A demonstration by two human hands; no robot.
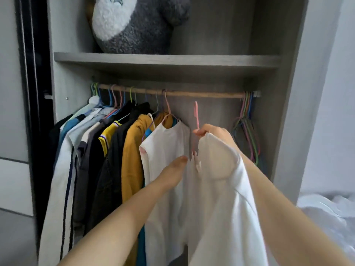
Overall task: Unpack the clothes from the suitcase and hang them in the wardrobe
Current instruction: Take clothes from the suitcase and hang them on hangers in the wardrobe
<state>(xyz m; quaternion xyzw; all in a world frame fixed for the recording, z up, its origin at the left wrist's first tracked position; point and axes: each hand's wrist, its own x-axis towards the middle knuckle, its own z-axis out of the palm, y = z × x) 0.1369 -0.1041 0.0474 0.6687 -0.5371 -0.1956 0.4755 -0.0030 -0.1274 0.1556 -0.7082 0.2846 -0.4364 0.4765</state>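
Pinching pink hanger (196, 120) with right hand (213, 132), white shirt (221, 189) draped below; left hand (172, 174) was flat, open against hung shirt (163, 150).

Wardrobe (284, 131): grey woodgrain panels, shelf same grey. Rail (192, 93): pale tan wood. Plush toy (134, 25): charcoal fleece w/ white fuzzy belly patch. Held garment (221, 189): plain white, on a pink hanger (196, 116). Hung white top (165, 160): plain, faint pink mark at shoulder edge. Mustard-yellow garment (132, 160): plain. Yellow jersey (107, 135): purple-and-white trim at collar. Black jacket (107, 169): plain dark. Pale shirt (55, 189) at far left: off-white w/ dark vertical stripes. Empty hangers (247, 127): pink, green, blue, purple mix. Bedding (326, 217): white.
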